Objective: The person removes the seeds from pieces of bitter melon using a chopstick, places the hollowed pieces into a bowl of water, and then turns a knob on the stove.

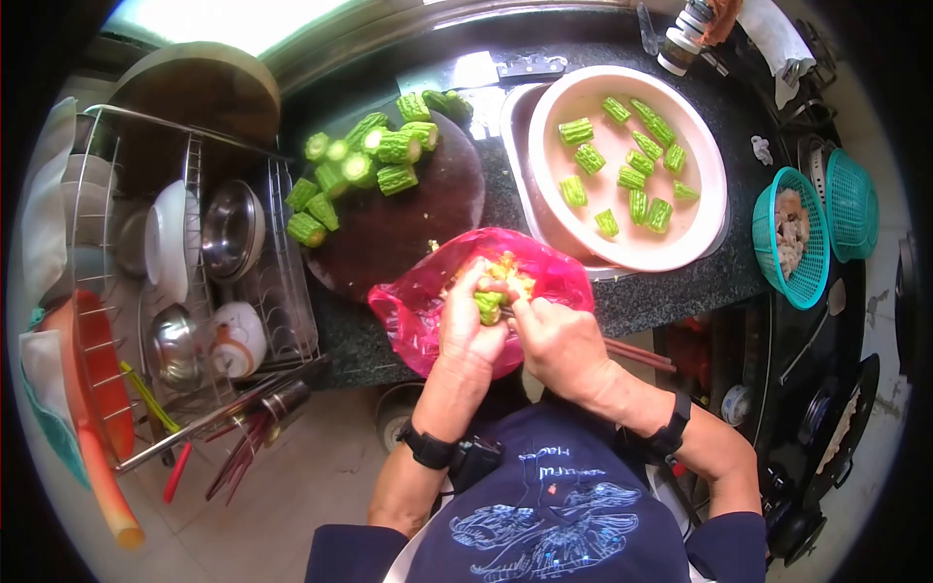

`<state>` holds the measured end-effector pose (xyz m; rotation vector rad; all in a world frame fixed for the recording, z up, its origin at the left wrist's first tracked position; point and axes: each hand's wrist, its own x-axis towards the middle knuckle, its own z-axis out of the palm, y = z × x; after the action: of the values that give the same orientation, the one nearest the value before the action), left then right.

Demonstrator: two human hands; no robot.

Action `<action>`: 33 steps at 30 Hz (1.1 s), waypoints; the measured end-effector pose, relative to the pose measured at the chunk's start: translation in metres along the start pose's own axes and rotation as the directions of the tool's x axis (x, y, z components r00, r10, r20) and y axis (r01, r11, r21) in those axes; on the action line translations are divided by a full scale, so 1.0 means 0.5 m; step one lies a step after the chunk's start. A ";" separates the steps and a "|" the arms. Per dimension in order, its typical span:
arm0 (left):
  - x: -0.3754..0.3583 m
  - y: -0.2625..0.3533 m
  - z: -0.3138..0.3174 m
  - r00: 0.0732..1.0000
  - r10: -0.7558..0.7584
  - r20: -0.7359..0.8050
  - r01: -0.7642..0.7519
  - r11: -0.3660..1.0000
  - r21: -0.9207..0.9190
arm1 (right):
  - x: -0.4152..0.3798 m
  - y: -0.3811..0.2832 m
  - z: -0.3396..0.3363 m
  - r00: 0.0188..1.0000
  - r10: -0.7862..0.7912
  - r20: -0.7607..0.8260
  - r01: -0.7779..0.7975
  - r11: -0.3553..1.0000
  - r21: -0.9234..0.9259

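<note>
**Ridged green gourd chunk (pixel 489 307) was gripped over a crumpled pink plastic bag (pixel 413 325)**

The left hand (pixel 469 323) curled its fingers around the chunk, hiding its long axis; one end faced near. The right hand (pixel 566 348) was closed on reddish-brown sticks (pixel 639 356) slanting near-right. The bag overhung the near edge of the speckled dark counter (pixel 632 298). Counter surface separated the round dark board (pixel 442 209), far-left, from the round white basin (pixel 632 255), far-right.
</note>
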<state>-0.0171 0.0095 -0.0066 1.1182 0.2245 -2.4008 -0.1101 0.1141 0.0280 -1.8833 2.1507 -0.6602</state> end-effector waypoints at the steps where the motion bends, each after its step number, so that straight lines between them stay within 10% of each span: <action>1: -0.005 0.001 0.003 1.000 0.000 -0.004 0.000 1.000 -0.002 | 0.002 0.000 0.000 0.998 0.059 0.018 -0.061 0.979 0.193; 5: 0.003 0.039 -0.024 0.998 -0.059 0.034 0.065 0.975 -0.214 | -0.011 0.006 0.002 0.992 0.109 0.062 -0.124 0.917 0.380; 9: -0.021 0.048 0.004 0.993 0.046 -0.110 -0.051 0.998 -0.047 | -0.007 -0.004 -0.015 0.986 0.160 0.046 -0.165 0.905 0.391; 13: -0.021 0.044 0.002 0.766 0.641 -0.049 -0.566 0.709 0.421 | -0.007 0.018 -0.021 0.985 0.173 0.023 -0.174 0.969 0.172; 16: -0.040 0.047 0.003 0.765 0.623 0.165 -0.571 0.536 0.622 | -0.008 0.033 -0.007 0.987 0.159 0.029 -0.160 0.985 0.069; 19: -0.061 0.042 0.005 0.875 0.276 0.398 -0.446 0.142 0.884 | 0.000 0.031 0.002 0.988 0.153 0.007 -0.153 0.988 0.001; 22: -0.057 0.036 0.008 0.892 0.347 0.290 -0.395 0.284 0.874 | 0.004 0.030 -0.005 0.986 0.163 0.026 -0.163 0.987 0.005; 24: -0.040 0.058 -0.008 0.994 0.108 -0.002 -0.105 0.970 0.217 | -0.002 0.031 -0.019 0.982 0.190 -0.001 -0.188 0.971 0.146; 27: -0.021 0.067 -0.027 0.993 -0.025 -0.112 0.007 0.987 -0.162 | -0.004 0.011 -0.062 0.986 0.164 -0.028 -0.160 0.980 0.121; 33: -0.018 0.055 -0.032 0.992 -0.111 -0.053 0.098 0.976 -0.196 | -0.011 -0.008 -0.070 0.998 0.063 -0.024 -0.059 0.989 0.133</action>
<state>0.0120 -0.0058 -0.0090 1.1184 0.5388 -2.3753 -0.1211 0.1256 0.0598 -1.7440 2.1155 -0.8001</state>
